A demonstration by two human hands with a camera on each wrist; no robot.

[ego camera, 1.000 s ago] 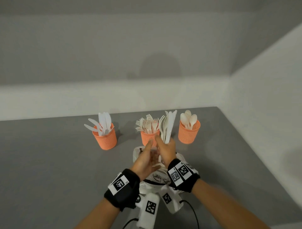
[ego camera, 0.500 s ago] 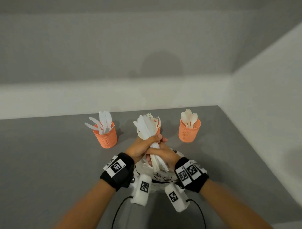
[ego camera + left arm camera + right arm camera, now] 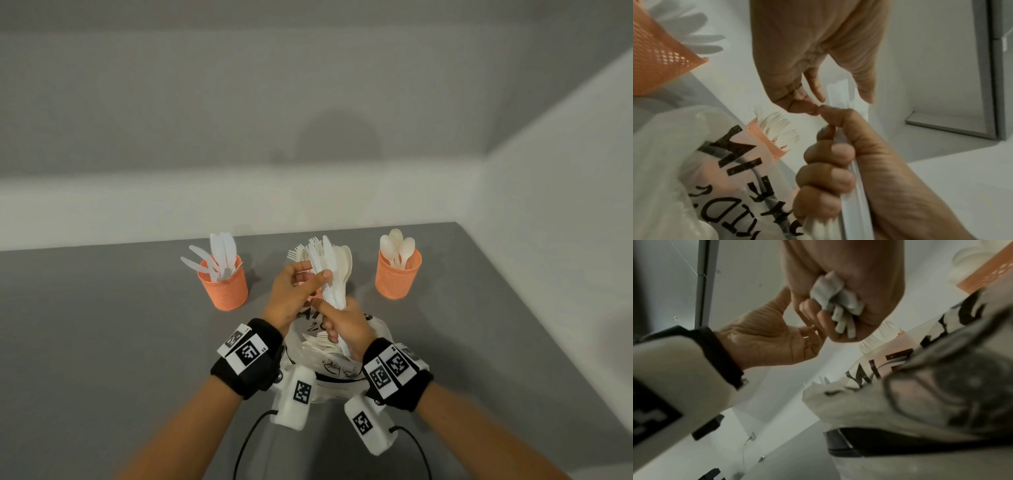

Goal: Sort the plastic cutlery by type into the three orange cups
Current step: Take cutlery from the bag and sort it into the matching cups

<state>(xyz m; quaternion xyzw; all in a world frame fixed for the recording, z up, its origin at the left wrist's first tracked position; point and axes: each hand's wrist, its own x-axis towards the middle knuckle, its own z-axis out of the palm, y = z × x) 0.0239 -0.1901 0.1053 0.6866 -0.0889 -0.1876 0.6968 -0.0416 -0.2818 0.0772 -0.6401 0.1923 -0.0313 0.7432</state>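
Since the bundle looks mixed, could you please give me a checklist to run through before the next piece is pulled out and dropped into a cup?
1. Right hand grips the cutlery bundle by the handles: ok.
2. Left hand has one piece singled out: cannot tell; its thumb lies across several.
3. Type of that piece known: cannot tell.
4. Knife cup upright, with room: ok.
5. Spoon cup upright, with room: ok.
6. Fork cup in clear sight: not ok, mostly hidden behind the hands.
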